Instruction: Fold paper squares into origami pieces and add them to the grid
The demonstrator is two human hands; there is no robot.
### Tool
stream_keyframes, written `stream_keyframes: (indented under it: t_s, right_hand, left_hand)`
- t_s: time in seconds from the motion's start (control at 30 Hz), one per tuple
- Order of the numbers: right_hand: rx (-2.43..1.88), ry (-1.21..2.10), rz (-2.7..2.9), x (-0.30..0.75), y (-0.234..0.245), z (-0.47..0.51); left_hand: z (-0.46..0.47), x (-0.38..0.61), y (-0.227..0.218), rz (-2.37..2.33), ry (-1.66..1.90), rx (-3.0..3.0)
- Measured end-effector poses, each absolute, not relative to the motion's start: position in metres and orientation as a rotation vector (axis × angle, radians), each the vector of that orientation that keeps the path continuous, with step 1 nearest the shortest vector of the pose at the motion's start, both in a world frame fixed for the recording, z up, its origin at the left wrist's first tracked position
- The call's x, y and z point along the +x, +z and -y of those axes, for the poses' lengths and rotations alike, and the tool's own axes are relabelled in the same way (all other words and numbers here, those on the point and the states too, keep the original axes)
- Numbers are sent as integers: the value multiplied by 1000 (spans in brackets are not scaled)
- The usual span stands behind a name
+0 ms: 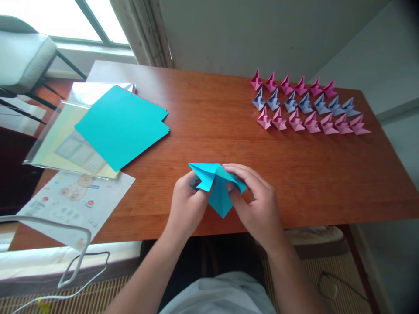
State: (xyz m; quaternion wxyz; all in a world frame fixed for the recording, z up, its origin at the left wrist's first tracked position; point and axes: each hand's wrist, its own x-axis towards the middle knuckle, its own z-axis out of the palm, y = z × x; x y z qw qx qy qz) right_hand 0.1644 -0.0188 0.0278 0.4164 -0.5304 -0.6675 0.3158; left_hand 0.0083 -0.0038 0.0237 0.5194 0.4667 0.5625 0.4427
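Note:
A partly folded piece of turquoise origami paper (221, 201) is held between my two hands above the table's front edge. My left hand (190, 198) grips its left side, thumb on the near face and the other fingers hidden behind the paper. On the right side, my right hand (257, 198) pinches a flap, with the thumb on the near face and the fingers curled over the top edge. One pointed flap sticks out to the upper left, and a point hangs down in the middle.
Flat turquoise sheets (122, 126) lie at the left over a clear plastic packet (49, 139). A printed sheet (78, 205) is nearer. Three rows of folded paper figures stand back right: dark pink (286, 85), lavender (305, 104), light pink (312, 122). The wooden table (203, 113) carries everything.

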Motion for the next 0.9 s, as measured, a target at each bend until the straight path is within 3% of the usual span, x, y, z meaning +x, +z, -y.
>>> stream_keyframes:
  t_s: [0.6,0.9]
  right_hand:
    - [-1422,820,1595,165,36,14]
    - [-1404,864,1602,165,35,12]
  left_hand:
    - [1,14,22,-1307,1029,1014]
    - [5,19,19,-1102,1111,673]
